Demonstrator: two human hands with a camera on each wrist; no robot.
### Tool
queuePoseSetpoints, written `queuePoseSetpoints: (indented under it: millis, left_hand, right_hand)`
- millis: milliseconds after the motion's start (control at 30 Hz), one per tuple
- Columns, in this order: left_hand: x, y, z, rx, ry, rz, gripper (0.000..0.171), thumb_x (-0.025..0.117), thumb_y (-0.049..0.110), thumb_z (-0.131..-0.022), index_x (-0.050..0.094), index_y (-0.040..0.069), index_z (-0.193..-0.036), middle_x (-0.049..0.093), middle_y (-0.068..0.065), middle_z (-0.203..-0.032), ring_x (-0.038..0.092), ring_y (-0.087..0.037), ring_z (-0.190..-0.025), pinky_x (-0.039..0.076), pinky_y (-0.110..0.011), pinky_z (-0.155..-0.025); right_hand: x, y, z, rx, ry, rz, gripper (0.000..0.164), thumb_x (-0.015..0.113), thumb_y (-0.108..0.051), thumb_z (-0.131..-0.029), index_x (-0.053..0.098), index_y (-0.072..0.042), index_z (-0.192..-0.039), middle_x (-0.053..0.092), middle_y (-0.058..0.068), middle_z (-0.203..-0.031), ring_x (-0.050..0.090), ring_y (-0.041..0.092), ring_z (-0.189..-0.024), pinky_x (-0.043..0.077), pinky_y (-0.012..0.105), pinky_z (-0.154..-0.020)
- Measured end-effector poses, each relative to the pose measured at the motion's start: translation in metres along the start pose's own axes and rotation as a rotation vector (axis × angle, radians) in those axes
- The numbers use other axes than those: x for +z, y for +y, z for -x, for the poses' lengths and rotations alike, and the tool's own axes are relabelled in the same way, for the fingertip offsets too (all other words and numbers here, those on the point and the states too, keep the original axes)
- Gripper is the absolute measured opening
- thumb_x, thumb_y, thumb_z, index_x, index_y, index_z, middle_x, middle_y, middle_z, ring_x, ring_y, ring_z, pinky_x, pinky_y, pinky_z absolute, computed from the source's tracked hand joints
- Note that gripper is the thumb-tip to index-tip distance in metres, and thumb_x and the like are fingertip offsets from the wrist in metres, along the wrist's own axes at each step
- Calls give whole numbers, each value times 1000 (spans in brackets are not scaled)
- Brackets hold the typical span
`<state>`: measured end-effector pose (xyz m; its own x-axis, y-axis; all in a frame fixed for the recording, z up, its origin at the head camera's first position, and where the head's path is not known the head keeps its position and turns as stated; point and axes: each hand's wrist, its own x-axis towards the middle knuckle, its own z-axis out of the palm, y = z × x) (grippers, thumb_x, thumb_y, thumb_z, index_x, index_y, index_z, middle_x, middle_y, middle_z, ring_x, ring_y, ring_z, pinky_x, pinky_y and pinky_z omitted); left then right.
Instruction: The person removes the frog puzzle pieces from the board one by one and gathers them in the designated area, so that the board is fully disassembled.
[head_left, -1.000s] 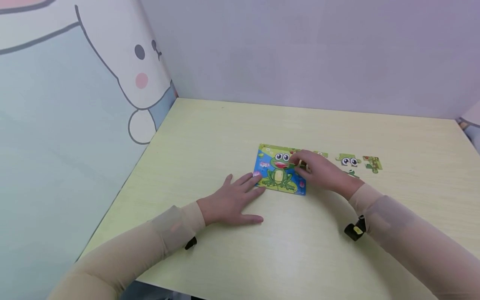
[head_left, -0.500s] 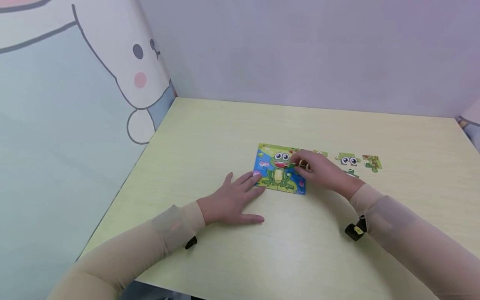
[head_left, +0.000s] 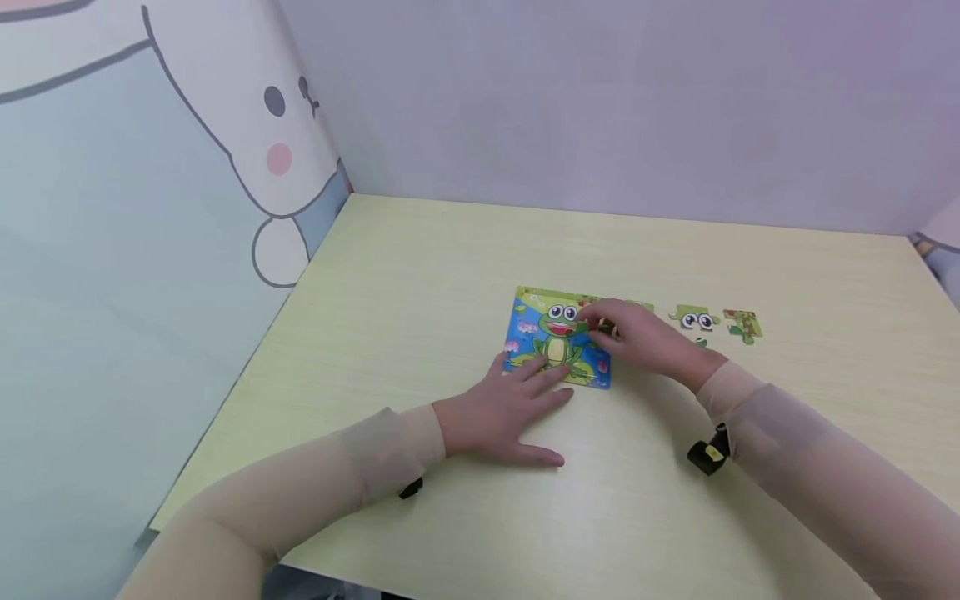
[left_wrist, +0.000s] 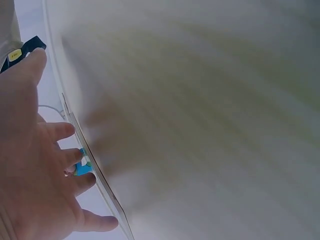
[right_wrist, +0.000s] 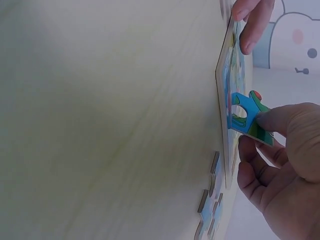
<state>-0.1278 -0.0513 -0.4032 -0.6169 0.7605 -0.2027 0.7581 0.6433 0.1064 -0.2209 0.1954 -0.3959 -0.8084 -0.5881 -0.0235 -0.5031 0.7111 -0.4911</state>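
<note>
A frog jigsaw puzzle (head_left: 601,372) lies flat on the table in the head view, its printed picture facing up. My left hand (head_left: 504,418) is spread out at its lower edge, fingertips over the frog's feet and thumb apart on the table. The left wrist view shows the same hand (left_wrist: 37,175) with its fingers straight. At the puzzle's right side, my right hand (head_left: 645,337) pinches a green and blue puzzle piece (right_wrist: 257,131) between thumb and fingers. In the right wrist view this piece stands tilted on edge over the puzzle, its lower end close to the surface.
To the right of the puzzle lie several loose pieces, among them an eyes piece (head_left: 695,320) and a brown-green piece (head_left: 742,323). My right hand partly hides others. The pale wooden table (head_left: 420,275) meets a wall (head_left: 600,108) at the back.
My left hand has slid right, from the puzzle's left corner to along its lower edge. The right hand stays at nearly the same spot, still pinching the puzzle piece.
</note>
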Motion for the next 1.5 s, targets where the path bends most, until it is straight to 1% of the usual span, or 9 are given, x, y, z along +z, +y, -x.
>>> queuePoseSetpoints:
  millis: [167, 367, 667, 867, 1100, 1233, 1333, 1400, 1500]
  left_hand:
    - [-1, 4, -5, 19, -1, -7, 86, 34, 81, -86, 25, 31, -155, 11, 4, -166, 10, -28, -154, 17, -72, -112]
    - [-3, 5, -10, 14, -34, -7, 88, 34, 83, -84, 22, 32, -156, 8, 5, -167, 7, -29, -154, 15, -72, -112]
    - [-6, 6, -10, 14, -40, -15, 91, 39, 84, -81, 26, 32, -155, 13, 4, -166, 11, -30, -154, 17, -74, -111]
    - [-8, 7, -11, 13, -46, -21, 92, 38, 85, -80, 25, 33, -155, 13, 4, -166, 11, -31, -154, 17, -74, -110]
    - [-9, 7, -12, 1, -57, -22, 92, 38, 87, -79, 25, 35, -154, 13, 4, -166, 11, -31, -154, 17, -74, -110]
    - [-8, 7, -12, 2, -67, -11, 93, 39, 87, -78, 24, 36, -154, 11, 5, -166, 9, -30, -154, 16, -73, -111]
    - [-7, 7, -12, 8, -62, -5, 93, 40, 87, -78, 25, 35, -154, 10, 5, -166, 9, -30, -154, 15, -74, -111]
    - [-7, 7, -12, 11, -56, -10, 93, 40, 86, -79, 25, 35, -154, 10, 5, -166, 9, -30, -154, 15, -74, -111]
    - [-6, 6, -11, 10, -51, -25, 93, 39, 86, -79, 25, 34, -155, 9, 5, -166, 9, -30, -154, 16, -74, -111]
  right_hand:
    - [-1, 2, -1, 5, 1, -4, 28, 61, -9, -95, 63, -11, -122, 66, 6, -101, 58, 20, -89, 51, 39, -82]
    - [0, 3, -2, 14, -8, -10, 27, 60, -10, -95, 62, -12, -123, 66, 6, -103, 58, 20, -89, 50, 39, -82]
    - [-3, 4, -3, 26, -24, -40, 28, 59, -10, -97, 61, -12, -124, 66, 7, -107, 57, 21, -90, 49, 39, -84]
    - [-5, 2, -3, 19, -23, -57, 28, 58, -9, -97, 61, -11, -125, 65, 8, -109, 56, 22, -91, 48, 39, -83]
    - [-19, -2, -2, 67, 6, -61, 30, 55, -12, -99, 58, -12, -129, 64, 8, -115, 56, 21, -91, 49, 38, -81]
    - [-32, 1, 6, 85, 8, -50, 31, 54, -13, -100, 58, -12, -130, 63, 8, -115, 56, 21, -89, 49, 39, -80]
    - [-41, 9, 18, 114, 0, -25, 32, 53, -14, -100, 57, -12, -132, 63, 9, -116, 55, 19, -89, 49, 37, -80]
    - [-48, 17, 29, 153, -23, -33, 33, 52, -16, -101, 56, -12, -134, 62, 10, -117, 56, 20, -79, 50, 35, -72]
    - [-58, 32, 48, 196, -36, -12, 34, 51, -16, -101, 56, -11, -135, 62, 13, -119, 54, 18, -76, 48, 29, -66]
